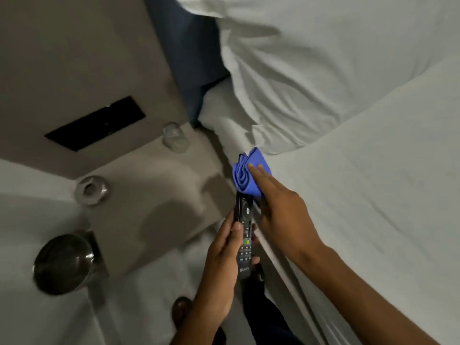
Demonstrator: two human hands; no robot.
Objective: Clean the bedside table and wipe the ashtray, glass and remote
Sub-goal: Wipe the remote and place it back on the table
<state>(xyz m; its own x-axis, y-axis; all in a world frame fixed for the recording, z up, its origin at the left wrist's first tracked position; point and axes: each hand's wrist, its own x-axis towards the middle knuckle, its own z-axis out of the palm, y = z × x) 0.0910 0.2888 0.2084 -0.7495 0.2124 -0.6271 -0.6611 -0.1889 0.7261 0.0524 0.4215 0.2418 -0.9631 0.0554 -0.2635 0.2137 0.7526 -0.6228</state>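
My left hand (224,247) grips a black remote (245,235) by its lower half, button side up. My right hand (278,202) presses a bunched blue cloth (245,175) onto the remote's upper end, fingers stretched over the cloth. Both hands hover between the bed and the bedside table (159,210). A clear glass (175,138) stands at the table's far corner. A round glass ashtray (92,190) sits at the table's left edge. The top end of the remote is hidden under the cloth.
A white bed (361,195) with a pillow (323,70) fills the right side. A dark switch panel (95,124) is set in the wall behind the table. A shiny metal bin (63,263) stands on the floor to the left. My foot (181,312) shows below.
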